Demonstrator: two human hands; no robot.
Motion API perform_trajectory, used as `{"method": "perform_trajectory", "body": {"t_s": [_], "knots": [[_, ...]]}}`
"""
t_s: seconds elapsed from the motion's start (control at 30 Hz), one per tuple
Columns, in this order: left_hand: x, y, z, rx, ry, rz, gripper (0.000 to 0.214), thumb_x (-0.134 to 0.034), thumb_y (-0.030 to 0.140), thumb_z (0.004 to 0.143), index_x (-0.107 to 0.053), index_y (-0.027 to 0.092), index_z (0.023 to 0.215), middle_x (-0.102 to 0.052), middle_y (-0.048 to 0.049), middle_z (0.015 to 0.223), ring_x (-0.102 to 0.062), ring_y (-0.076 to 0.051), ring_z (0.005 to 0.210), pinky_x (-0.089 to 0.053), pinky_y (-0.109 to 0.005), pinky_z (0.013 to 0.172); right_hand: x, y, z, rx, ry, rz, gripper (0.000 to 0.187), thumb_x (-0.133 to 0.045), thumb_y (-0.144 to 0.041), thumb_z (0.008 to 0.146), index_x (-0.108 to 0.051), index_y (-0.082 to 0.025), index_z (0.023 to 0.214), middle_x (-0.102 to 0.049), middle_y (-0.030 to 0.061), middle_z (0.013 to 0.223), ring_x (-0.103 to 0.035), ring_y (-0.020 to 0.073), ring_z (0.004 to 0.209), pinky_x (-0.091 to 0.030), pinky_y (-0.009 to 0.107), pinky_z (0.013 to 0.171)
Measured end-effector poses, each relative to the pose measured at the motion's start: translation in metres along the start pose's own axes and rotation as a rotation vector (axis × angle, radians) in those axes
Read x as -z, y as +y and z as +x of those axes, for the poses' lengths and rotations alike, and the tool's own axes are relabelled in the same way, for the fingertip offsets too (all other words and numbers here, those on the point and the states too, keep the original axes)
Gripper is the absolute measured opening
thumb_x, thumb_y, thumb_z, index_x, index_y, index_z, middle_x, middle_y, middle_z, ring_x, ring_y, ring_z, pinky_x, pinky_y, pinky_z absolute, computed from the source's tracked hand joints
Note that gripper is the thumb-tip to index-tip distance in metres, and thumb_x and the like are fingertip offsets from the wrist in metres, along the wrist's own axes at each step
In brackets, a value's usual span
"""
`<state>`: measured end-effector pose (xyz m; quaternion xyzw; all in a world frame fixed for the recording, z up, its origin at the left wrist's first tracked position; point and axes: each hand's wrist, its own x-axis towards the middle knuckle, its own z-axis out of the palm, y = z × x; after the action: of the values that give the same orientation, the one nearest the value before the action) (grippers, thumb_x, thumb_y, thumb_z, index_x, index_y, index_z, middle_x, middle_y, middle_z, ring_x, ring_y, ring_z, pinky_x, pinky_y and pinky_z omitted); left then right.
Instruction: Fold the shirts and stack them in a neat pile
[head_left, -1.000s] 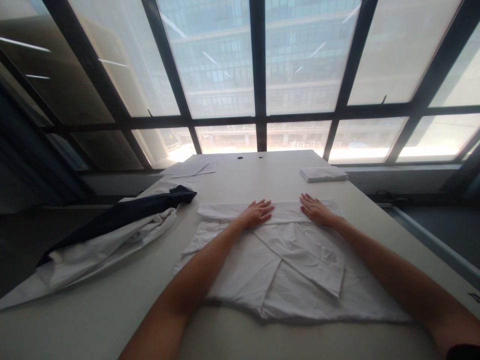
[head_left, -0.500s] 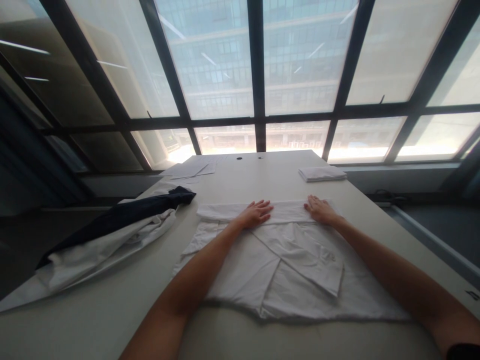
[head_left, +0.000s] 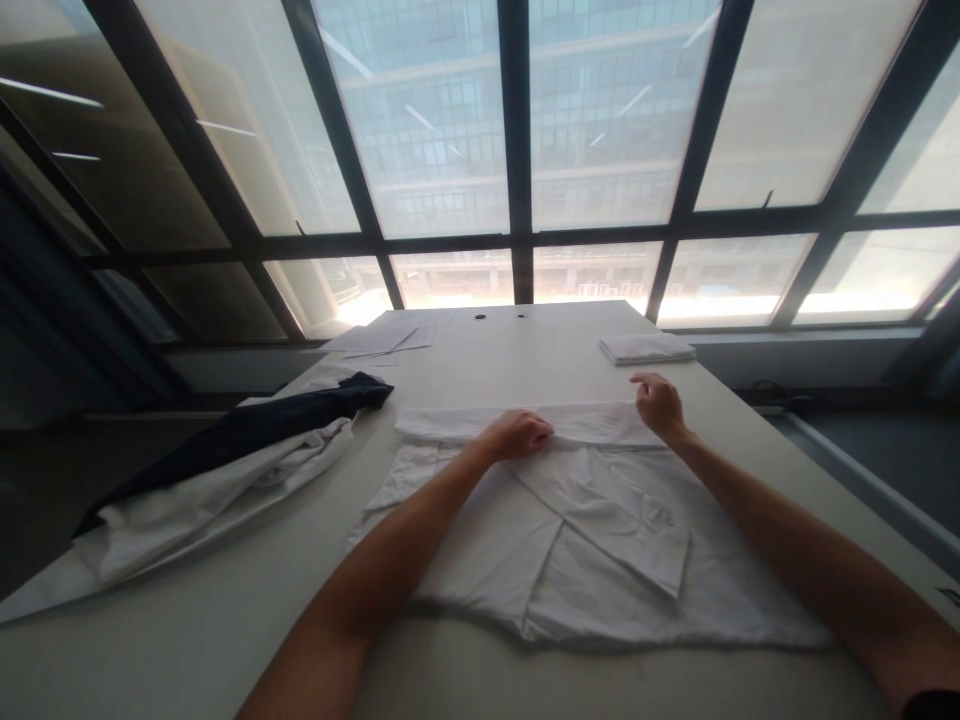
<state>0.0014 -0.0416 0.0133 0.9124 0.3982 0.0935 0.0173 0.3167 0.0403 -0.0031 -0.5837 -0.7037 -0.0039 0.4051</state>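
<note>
A white garment [head_left: 480,560] lies spread on the table, one sleeve [head_left: 622,530] laid slantwise across it. Its far edge is turned over into a flat band [head_left: 442,424]. My left hand [head_left: 520,434] rests on this band with curled fingers closed on the cloth; the fingertips are partly hidden. At the band's right end, my right hand [head_left: 660,402] is raised slightly above the cloth. Its fingers are bent, the forefinger stands out to the left apart from the thumb, and no cloth shows in it.
A dark blue and a white garment [head_left: 225,490] lie bunched along the white table's [head_left: 495,350] left side. Paper sheets [head_left: 382,338] lie at the far left, a folded white cloth [head_left: 646,348] at the far right. Large windows stand behind.
Both hands lay flat with fingers spread on the band. My left hand has since curled its fingers there; my right has lifted, shifted a little right and bent its fingers.
</note>
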Motion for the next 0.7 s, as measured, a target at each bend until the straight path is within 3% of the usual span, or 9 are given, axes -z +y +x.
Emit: {"method": "perform_trajectory", "body": {"t_s": [0.03, 0.1, 0.17, 0.23, 0.3, 0.4, 0.5, 0.7], "knots": [[0.001, 0.004, 0.002, 0.018, 0.009, 0.042, 0.022, -0.054, 0.025, 0.094, -0.075, 0.025, 0.088, -0.076, -0.0048, 0.103, -0.069, -0.022, 0.100, -0.049, -0.030, 0.089, 0.007, -0.010, 0.000, 0.004, 0.024, 0.061, 0.047, -0.035, -0.014, 0.085, -0.075, -0.012, 0.110, -0.073, 0.0138, 0.116, -0.064, 0.0258, 0.112, -0.047, 0.038, 0.104], [0.005, 0.009, 0.006, 0.066, 0.044, 0.096, 0.025, -0.052, 0.023, 0.093, -0.074, 0.023, 0.081, -0.076, -0.0068, 0.093, -0.071, -0.023, 0.090, -0.050, -0.031, 0.080, 0.023, -0.034, -0.009, 0.036, -0.049, 0.156, 0.045, -0.037, -0.015, 0.084, -0.077, -0.014, 0.105, -0.077, 0.0116, 0.106, -0.068, 0.0260, 0.104, -0.051, 0.038, 0.097], [0.010, 0.011, 0.010, 0.138, 0.107, 0.110, 0.027, -0.050, 0.025, 0.094, -0.074, 0.022, 0.081, -0.076, -0.0078, 0.088, -0.071, -0.023, 0.084, -0.049, -0.031, 0.075, 0.036, -0.060, -0.029, 0.168, -0.322, 0.243, 0.041, -0.041, -0.016, 0.085, -0.079, -0.018, 0.100, -0.079, 0.0077, 0.098, -0.071, 0.0248, 0.097, -0.054, 0.035, 0.092], [0.017, 0.010, 0.015, 0.202, 0.152, 0.105, 0.029, -0.049, 0.028, 0.096, -0.075, 0.021, 0.083, -0.076, -0.0089, 0.087, -0.071, -0.024, 0.082, -0.048, -0.031, 0.074, 0.043, -0.081, -0.055, 0.327, -0.599, 0.252, 0.038, -0.046, -0.020, 0.088, -0.078, -0.023, 0.109, -0.078, 0.0043, 0.107, -0.071, 0.0240, 0.102, -0.053, 0.034, 0.095], [0.025, 0.009, 0.021, 0.265, 0.194, 0.096, 0.030, -0.049, 0.030, 0.096, -0.076, 0.021, 0.087, -0.076, -0.0098, 0.088, -0.071, -0.024, 0.083, -0.048, -0.030, 0.074, 0.045, -0.091, -0.075, 0.433, -0.698, 0.172, 0.042, -0.049, -0.020, 0.090, -0.071, -0.021, 0.126, -0.073, 0.0068, 0.122, -0.067, 0.0246, 0.114, -0.049, 0.035, 0.104], [0.035, 0.007, 0.030, 0.343, 0.256, 0.086, 0.028, -0.051, 0.030, 0.095, -0.078, 0.022, 0.092, -0.077, -0.0098, 0.089, -0.072, -0.024, 0.084, -0.048, -0.030, 0.074, 0.041, -0.080, -0.080, 0.469, -0.631, -0.002, 0.046, -0.048, -0.015, 0.090, -0.062, -0.008, 0.134, -0.062, 0.0187, 0.138, -0.056, 0.0290, 0.131, -0.043, 0.041, 0.111], [0.040, 0.006, 0.035, 0.373, 0.289, 0.085, 0.028, -0.051, 0.030, 0.095, -0.078, 0.022, 0.093, -0.077, -0.0097, 0.089, -0.072, -0.025, 0.084, -0.048, -0.030, 0.074, 0.039, -0.052, -0.062, 0.426, -0.508, -0.181, 0.045, -0.049, -0.015, 0.091, -0.059, 0.000, 0.133, -0.058, 0.0266, 0.139, -0.054, 0.0333, 0.132, -0.044, 0.045, 0.110], [0.039, 0.006, 0.040, 0.405, 0.311, 0.056, 0.027, -0.052, 0.029, 0.095, -0.078, 0.021, 0.094, -0.077, -0.0105, 0.089, -0.071, -0.025, 0.085, -0.048, -0.031, 0.076, 0.040, -0.010, -0.038, 0.494, -0.472, -0.469, 0.051, -0.057, -0.008, 0.084, -0.058, -0.003, 0.135, -0.052, 0.0252, 0.145, -0.056, 0.0331, 0.129, -0.048, 0.042, 0.104]]}}
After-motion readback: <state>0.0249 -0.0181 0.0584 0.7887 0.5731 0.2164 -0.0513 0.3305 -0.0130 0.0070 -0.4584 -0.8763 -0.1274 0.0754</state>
